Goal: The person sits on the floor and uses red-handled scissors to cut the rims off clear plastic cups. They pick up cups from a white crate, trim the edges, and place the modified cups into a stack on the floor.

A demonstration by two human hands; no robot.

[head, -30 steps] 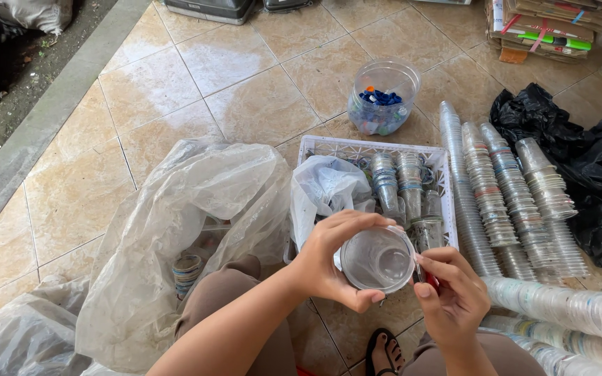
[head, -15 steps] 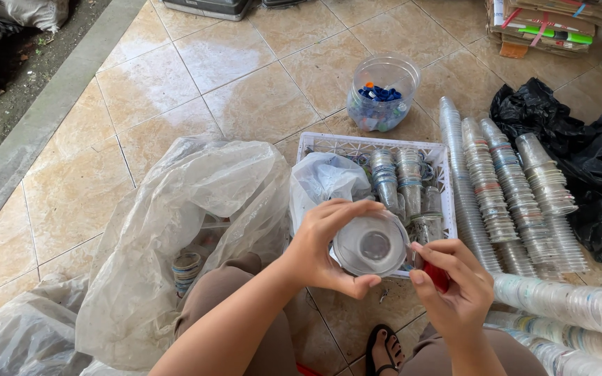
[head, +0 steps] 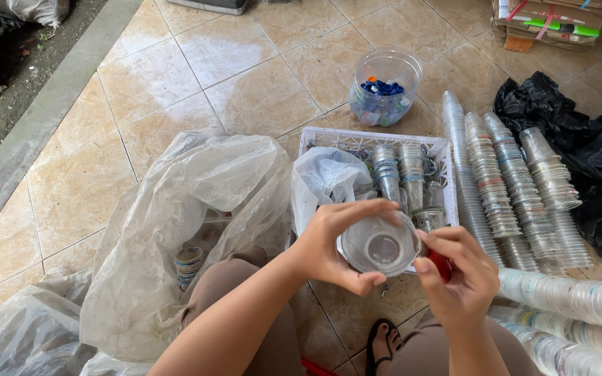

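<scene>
My left hand [head: 334, 244] grips a clear plastic cup [head: 379, 245] by its rim, the mouth turned toward me. My right hand [head: 458, 278] touches the cup's right edge with its fingertips and holds a small red object [head: 440, 264] tucked in the palm; what the object is I cannot tell. Both hands hover just in front of a white plastic basket [head: 357, 136] that holds stacked clear cups [head: 412, 174] and a white plastic bag [head: 325, 177].
A large clear plastic bag [head: 175, 230] with cups inside lies at my left knee. Long stacks of clear cups [head: 510, 188] lie on the tiled floor to the right, beside black bags [head: 587, 146]. A clear jar of coloured caps [head: 383, 87] stands behind the basket.
The cup has been turned in my left hand and raised slightly; my right hand's fingers have shifted up along its right rim.
</scene>
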